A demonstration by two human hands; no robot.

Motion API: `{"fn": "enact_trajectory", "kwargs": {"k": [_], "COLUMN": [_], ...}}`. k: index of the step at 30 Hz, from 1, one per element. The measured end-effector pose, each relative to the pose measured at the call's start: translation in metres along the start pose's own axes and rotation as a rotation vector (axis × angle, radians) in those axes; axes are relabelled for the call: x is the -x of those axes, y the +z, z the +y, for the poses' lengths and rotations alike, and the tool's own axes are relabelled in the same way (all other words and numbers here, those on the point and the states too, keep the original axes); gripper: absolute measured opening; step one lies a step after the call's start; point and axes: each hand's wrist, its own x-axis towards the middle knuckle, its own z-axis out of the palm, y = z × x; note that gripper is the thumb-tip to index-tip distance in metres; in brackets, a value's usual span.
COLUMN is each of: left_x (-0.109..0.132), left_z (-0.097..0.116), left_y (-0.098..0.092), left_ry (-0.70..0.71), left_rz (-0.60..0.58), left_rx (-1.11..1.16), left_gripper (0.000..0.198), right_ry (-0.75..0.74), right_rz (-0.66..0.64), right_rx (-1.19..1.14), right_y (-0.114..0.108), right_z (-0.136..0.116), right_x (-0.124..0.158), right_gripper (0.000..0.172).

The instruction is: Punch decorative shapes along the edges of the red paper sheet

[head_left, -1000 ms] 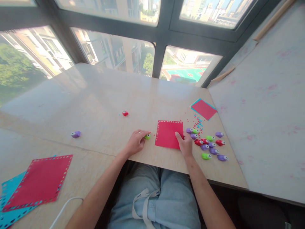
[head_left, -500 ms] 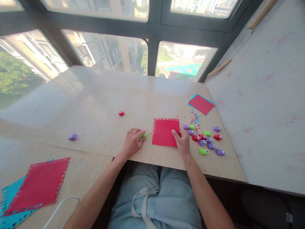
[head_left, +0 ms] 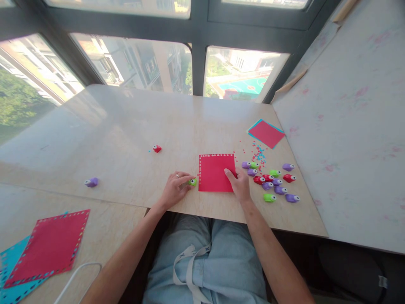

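Note:
A red paper square [head_left: 215,173] lies in front of me, with small punched shapes along its top and left edges. My right hand [head_left: 239,184] pinches its right edge, thumb on top. At the paper's lower left, my left hand [head_left: 177,188] grips a green craft punch [head_left: 192,182] between thumb and fingers. Several purple, green and red punches [head_left: 280,190] are grouped to the right of my right hand. Small red and blue paper bits [head_left: 259,154] are scattered behind that group.
A stack of red and blue paper [head_left: 267,134] lies at the back right. One red punch [head_left: 157,148] and one purple punch [head_left: 91,182] stand apart on the left. Punched red [head_left: 50,245] and blue sheets [head_left: 15,257] overlap at the lower left, near a white cable [head_left: 76,276].
The green punch in my left hand is turned slightly and now sits close to the red paper's left edge. The whole view has shifted a little.

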Motion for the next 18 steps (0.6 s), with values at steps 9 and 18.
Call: {"fn": "enact_trajectory", "kwargs": {"k": [9, 18], "left_x": [-0.0027, -0.0036], "left_z": [-0.0004, 0.0016], "left_y": [0.0029, 0.0010], "left_ry": [-0.011, -0.029], "left_rz": [0.000, -0.013], "left_rx": [-0.016, -0.022], "left_gripper": [0.022, 0.022], "right_ry": [0.057, 0.095], "right_rz": [-0.040, -0.002], "right_rx": [0.016, -0.002], "right_y": [0.0016, 0.0016], "right_z": [0.0041, 0.0051], "right_x": [-0.0063, -0.0095], "right_gripper": [0.038, 0.039]}}
